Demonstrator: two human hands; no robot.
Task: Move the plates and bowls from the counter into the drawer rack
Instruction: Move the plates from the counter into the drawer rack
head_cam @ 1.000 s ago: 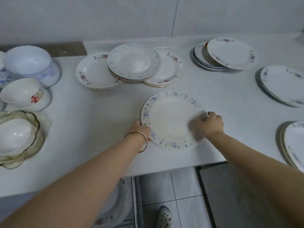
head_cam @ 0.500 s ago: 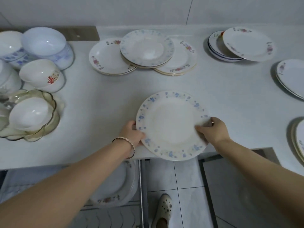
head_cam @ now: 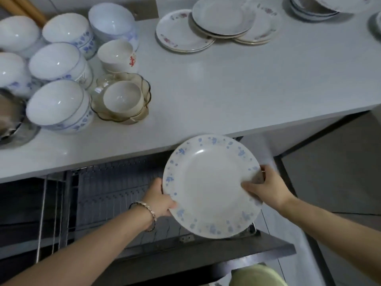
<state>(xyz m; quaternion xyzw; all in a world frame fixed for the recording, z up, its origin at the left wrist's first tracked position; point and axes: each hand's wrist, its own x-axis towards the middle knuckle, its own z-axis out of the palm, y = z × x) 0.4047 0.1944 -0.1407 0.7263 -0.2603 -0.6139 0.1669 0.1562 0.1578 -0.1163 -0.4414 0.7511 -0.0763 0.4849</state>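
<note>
A white plate with small blue flowers (head_cam: 206, 182) hangs in the air over the right part of the open drawer rack (head_cam: 115, 188), below the counter edge. My left hand (head_cam: 159, 200) grips its left rim, thumb on top. My right hand (head_cam: 266, 187) grips its right rim. Wire dividers of the rack show to the left of the plate. On the white counter (head_cam: 226, 89) lie overlapping flowered plates (head_cam: 218, 25) at the back and several white and blue bowls (head_cam: 59, 104) at the left.
A glass scalloped dish holding a white bowl (head_cam: 122, 99) stands near the counter's front. More stacked plates (head_cam: 315, 7) sit at the far right top. The drawer's dark front panel (head_cam: 206, 256) juts out below. A metal bowl (head_cam: 8, 118) is at the left edge.
Both hands lifted the blue-flowered plate off the counter and brought it down over the open drawer rack. The view swung down and left, bringing the bowls and the rack into sight.
</note>
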